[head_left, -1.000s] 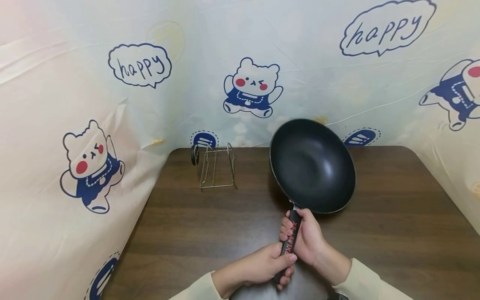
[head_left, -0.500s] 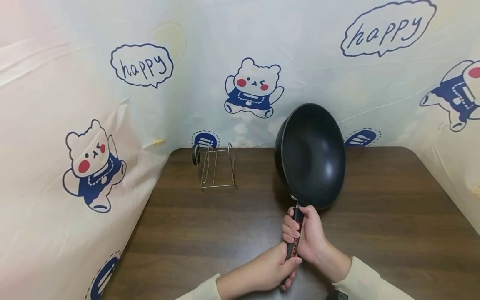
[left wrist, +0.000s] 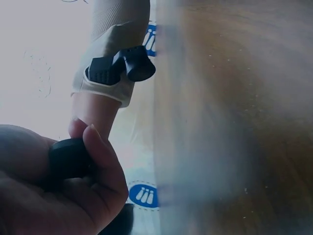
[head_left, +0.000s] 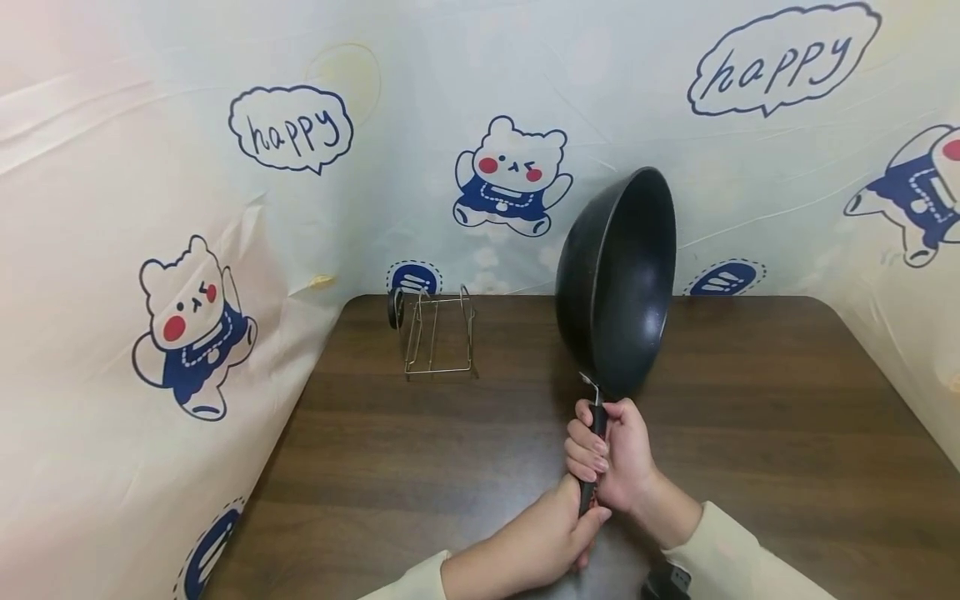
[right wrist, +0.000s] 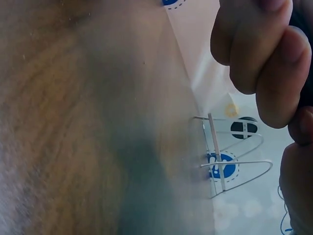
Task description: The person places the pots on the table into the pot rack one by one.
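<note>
A deep black wok (head_left: 633, 275) is held up over the table, turned on its side so that its hollow faces right and its outer wall shows on the left. Both hands grip its black handle (head_left: 587, 496), which bears red lettering. My right hand (head_left: 626, 454) wraps the upper part, close to the metal neck. Lower down, my left hand (head_left: 551, 533) closes round the handle's end, with the thumb along it. In the left wrist view, the black butt of the handle (left wrist: 71, 157) pokes out between the left hand's fingers. Curled right fingers (right wrist: 274, 73) show in the right wrist view.
A wire rack (head_left: 438, 337) with a round black piece (head_left: 395, 308) stands at the table's back left. The brown wooden table (head_left: 360, 467) ends at a printed cloth backdrop (head_left: 375, 183), which also hangs along the left and right sides.
The wok has rolled from facing up toward me to lying edge-on, its hollow swinging to the right. It has also risen slightly, and both hands turned with the handle, keeping their grip.
</note>
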Motion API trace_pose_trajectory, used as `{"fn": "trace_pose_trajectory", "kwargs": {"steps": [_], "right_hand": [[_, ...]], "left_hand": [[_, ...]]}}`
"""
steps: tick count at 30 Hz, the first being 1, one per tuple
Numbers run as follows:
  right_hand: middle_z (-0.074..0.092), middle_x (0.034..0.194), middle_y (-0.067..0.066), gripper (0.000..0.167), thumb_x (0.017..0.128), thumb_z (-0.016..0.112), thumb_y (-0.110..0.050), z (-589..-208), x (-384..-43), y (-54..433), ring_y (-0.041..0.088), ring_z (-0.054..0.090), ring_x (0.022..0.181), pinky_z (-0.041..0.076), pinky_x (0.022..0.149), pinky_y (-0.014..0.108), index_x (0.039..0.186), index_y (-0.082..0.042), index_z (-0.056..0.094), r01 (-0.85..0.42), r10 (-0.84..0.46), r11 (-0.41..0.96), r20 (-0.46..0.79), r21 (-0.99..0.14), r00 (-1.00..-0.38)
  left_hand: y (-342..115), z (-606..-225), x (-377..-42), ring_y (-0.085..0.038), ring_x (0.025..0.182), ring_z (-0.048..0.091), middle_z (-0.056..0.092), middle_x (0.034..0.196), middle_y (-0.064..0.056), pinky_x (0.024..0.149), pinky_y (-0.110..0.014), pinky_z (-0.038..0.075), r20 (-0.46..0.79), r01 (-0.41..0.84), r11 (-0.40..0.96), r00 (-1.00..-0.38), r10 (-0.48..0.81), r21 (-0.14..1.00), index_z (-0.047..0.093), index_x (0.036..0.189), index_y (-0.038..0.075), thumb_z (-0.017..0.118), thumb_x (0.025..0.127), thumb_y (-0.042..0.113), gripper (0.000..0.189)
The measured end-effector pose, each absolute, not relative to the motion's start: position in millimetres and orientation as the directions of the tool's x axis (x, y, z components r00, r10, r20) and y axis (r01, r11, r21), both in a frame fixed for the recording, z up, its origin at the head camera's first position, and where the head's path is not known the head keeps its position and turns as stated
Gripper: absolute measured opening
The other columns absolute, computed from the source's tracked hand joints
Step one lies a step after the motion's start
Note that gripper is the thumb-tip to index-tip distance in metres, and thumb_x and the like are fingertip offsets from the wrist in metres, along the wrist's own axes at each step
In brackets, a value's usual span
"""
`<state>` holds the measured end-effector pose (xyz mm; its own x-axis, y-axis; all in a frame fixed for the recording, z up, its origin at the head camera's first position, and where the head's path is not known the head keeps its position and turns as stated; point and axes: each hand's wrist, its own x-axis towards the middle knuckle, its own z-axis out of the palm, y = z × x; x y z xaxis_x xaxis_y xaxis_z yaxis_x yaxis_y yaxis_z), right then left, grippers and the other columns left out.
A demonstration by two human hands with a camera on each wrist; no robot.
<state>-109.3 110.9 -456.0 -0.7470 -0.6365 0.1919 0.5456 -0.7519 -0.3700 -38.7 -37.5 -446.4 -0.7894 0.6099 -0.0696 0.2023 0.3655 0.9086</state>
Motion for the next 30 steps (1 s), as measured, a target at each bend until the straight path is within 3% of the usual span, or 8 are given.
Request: {"fn": "trace_pose_trajectory", "kwargs": {"steps": [5, 10, 17, 25, 30], "right_hand": [[0.022, 0.057, -0.002, 0.031, 0.088, 0.024, -0.032, -452, -113, 108, 0.013, 0.020, 0.043, 0.023, 0.043, 0.026, 0.088, -0.009, 0.047, 0.532, -0.642, -0.761, 0.308, -0.372, -0.702], [0.025, 0.056, -0.001, 0.030, 0.089, 0.023, -0.032, -445, -117, 104, 0.013, 0.022, 0.041, 0.023, 0.042, 0.025, 0.087, -0.009, 0.042, 0.507, -0.628, -0.776, 0.397, -0.375, -0.669], [0.027, 0.053, -0.001, 0.029, 0.089, 0.023, -0.031, -432, -120, 96, 0.013, 0.024, 0.038, 0.021, 0.037, 0.025, 0.086, -0.008, 0.040, 0.500, -0.634, -0.774, 0.463, -0.389, -0.620], [0.028, 0.051, -0.001, 0.026, 0.088, 0.026, -0.032, -422, -128, 86, 0.011, 0.026, 0.036, 0.022, 0.034, 0.025, 0.084, -0.008, 0.038, 0.509, -0.637, -0.769, 0.530, -0.386, -0.560], [0.028, 0.051, -0.001, 0.026, 0.088, 0.026, -0.032, -422, -132, 81, 0.011, 0.026, 0.036, 0.022, 0.033, 0.025, 0.083, -0.008, 0.038, 0.511, -0.648, -0.759, 0.542, -0.403, -0.535]], "left_hand": [[-38, -446, -38, 0.001, 0.043, 0.046, 0.048, 0.055, 0.012, 0.043, -0.018, 0.040, -0.038, 0.243, 0.392, -0.809, 0.587, 0.887, 0.042, 0.130, 0.008, 0.051, 0.104, 0.029, 0.035], [-38, -445, -39, -0.001, 0.045, 0.048, 0.050, 0.058, 0.011, 0.043, -0.020, 0.041, -0.058, 0.214, 0.420, -0.834, 0.548, 0.882, 0.047, 0.120, 0.012, 0.054, 0.103, 0.034, 0.029], [-40, -441, -38, -0.001, 0.046, 0.047, 0.049, 0.061, 0.011, 0.044, -0.020, 0.041, -0.030, 0.220, 0.415, -0.855, 0.519, 0.883, 0.049, 0.108, 0.014, 0.056, 0.102, 0.026, 0.015], [-48, -435, -43, 0.001, 0.059, 0.046, 0.050, 0.079, 0.011, 0.054, -0.017, 0.043, 0.043, 0.320, 0.471, -0.860, 0.509, 0.822, 0.049, 0.117, 0.009, 0.056, 0.102, 0.022, 0.021], [-51, -434, -44, 0.000, 0.059, 0.046, 0.050, 0.075, 0.011, 0.053, -0.017, 0.041, 0.057, 0.330, 0.498, -0.872, 0.486, 0.802, 0.050, 0.118, 0.007, 0.058, 0.100, 0.020, 0.023]]}}
